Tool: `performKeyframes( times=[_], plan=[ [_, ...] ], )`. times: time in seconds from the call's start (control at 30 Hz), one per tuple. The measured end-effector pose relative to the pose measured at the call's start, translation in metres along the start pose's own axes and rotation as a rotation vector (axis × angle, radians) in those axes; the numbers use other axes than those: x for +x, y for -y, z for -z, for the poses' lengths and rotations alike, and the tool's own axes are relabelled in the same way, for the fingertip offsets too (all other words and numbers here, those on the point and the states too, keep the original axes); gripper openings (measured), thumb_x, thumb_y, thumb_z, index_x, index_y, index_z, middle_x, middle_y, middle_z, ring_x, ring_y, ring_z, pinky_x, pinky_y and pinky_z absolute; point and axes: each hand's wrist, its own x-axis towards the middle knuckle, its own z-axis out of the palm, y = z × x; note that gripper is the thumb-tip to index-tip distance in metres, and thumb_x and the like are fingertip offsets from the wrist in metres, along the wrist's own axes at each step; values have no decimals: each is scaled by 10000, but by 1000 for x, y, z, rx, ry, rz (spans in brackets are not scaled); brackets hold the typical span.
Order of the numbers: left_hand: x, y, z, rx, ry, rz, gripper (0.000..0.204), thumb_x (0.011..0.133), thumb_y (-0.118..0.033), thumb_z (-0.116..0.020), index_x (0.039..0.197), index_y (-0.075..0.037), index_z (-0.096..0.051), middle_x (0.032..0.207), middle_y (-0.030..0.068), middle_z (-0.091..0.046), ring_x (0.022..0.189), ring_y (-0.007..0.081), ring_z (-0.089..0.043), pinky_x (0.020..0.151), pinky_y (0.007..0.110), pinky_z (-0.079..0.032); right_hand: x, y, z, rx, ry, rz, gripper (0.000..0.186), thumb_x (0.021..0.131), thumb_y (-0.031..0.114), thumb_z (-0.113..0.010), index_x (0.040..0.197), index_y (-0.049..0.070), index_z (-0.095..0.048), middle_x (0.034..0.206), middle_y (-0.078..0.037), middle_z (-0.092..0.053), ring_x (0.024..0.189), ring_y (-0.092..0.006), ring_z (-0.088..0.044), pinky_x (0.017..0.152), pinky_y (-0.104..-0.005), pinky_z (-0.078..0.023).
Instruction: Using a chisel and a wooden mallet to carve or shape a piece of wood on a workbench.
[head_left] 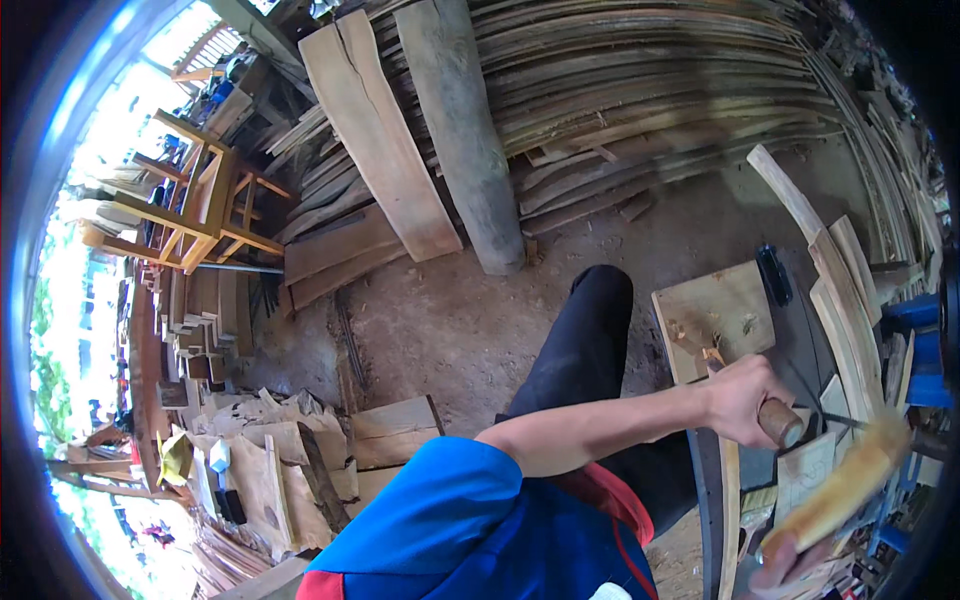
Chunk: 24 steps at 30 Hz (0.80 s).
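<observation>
My left arm reaches across to the right, and my left hand (738, 402) is closed around the wooden handle of a chisel (780, 424). The handle's round end sticks out of the fist toward the lower right. Its other end points at a small brown wood piece (688, 336) lying on a pale square board (712, 295); whether the tip touches it I cannot tell. At the lower right, my right hand (790, 566), partly cut off and blurred, grips a light wooden mallet (845, 488). The mallet is smeared by motion and stands beside the chisel's end.
A dark elongated object (773, 275) lies at the square board's far edge. Long curved timber strips (845, 290) stand at the right. Stacked planks (640, 70) fill the back, with two wide slabs (380, 140) leaning there. Wooden chair frames (205, 205) are at the left; cut boards (395, 432) lie nearer.
</observation>
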Motion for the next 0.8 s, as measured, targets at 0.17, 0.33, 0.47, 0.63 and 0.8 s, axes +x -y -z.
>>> performKeyframes(
  times=[0.17,0.33,0.47,0.63,0.8],
  plan=[
    [0,4,5,84,37,4,245,615,-234,-752,673,-56,-594,584,139,-566,577,344,-582,510,394,-438,28,39,8,603,259,-797,577,880,285,-572,1319,-53,-409,1158,-212,-487,1041,-325,-485,908,-393,-394],
    [1,1,8,15,-1,49,341,610,-246,-757,552,-40,-491,517,135,-499,519,352,-540,481,406,-402,36,45,-2,631,198,-768,715,855,385,-589,1345,-85,-365,1124,-211,-512,1000,-308,-502,888,-413,-399],
    [-3,9,5,89,-24,23,354,594,-239,-757,548,-35,-472,521,140,-493,514,355,-526,480,409,-392,29,46,-9,657,146,-743,761,860,406,-579,1352,-124,-342,1036,-202,-553,940,-273,-519,847,-407,-407],
    [-3,9,-1,20,-17,9,350,574,-232,-745,547,-30,-460,524,151,-492,511,357,-517,481,412,-386,-6,49,-12,1483,-674,-935,727,883,343,-575,1376,-106,-287,1305,-260,-428,1160,-303,-463,968,-428,-372],
    [-8,10,-3,103,45,48,284,574,-229,-746,568,-47,-529,537,144,-529,544,349,-566,502,401,-426,-8,51,-15,921,72,-884,807,846,364,-624,1398,-96,-257,1321,-247,-408,1162,-316,-462,986,-441,-369]
  ],
)
